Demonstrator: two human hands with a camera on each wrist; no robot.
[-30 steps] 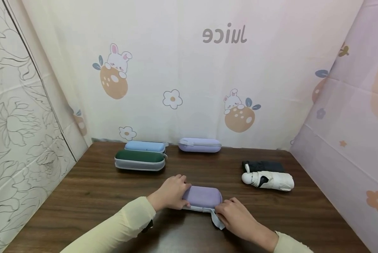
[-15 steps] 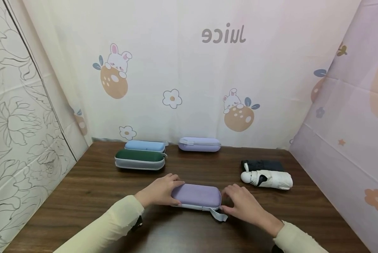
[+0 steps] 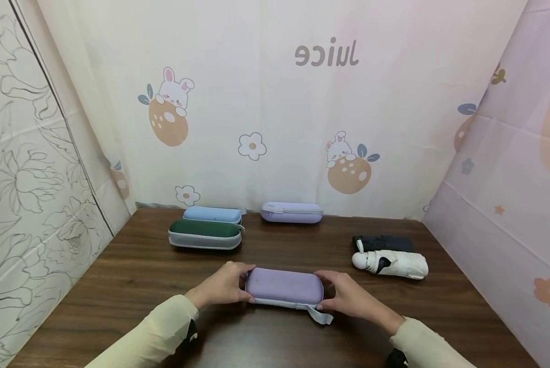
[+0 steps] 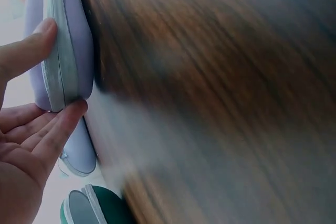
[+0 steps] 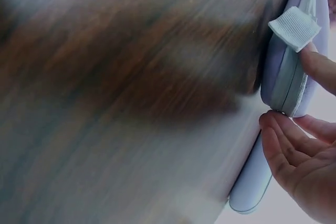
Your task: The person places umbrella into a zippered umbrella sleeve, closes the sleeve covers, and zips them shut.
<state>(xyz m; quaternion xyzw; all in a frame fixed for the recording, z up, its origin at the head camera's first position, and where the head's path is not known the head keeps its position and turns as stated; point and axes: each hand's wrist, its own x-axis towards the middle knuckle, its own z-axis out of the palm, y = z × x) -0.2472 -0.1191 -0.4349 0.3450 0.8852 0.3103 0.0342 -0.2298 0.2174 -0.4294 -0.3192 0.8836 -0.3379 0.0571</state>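
A purple zippered hard case [image 3: 285,286] lies flat on the table in front of me, long side toward me. Its pale zip band runs around the side, and a grey strap loop [image 3: 319,315] sticks out at the near right corner. My left hand [image 3: 224,284] holds the left end, thumb [image 4: 39,45] on the near side and fingers at the end. The right end is between the thumb and fingers of my right hand [image 3: 348,294]. In both wrist views the zip band looks closed at the ends. What is inside the case is hidden.
At the back left lie a green case [image 3: 205,228] and a light blue case [image 3: 212,214] behind it. A lilac case [image 3: 292,212] is by the back curtain. A white folded umbrella [image 3: 396,263] and a black folded one [image 3: 387,243] lie at the right.
My left hand has slid left to the case's left end. My right hand has let go of the strap and now holds the right end. More of the case shows.
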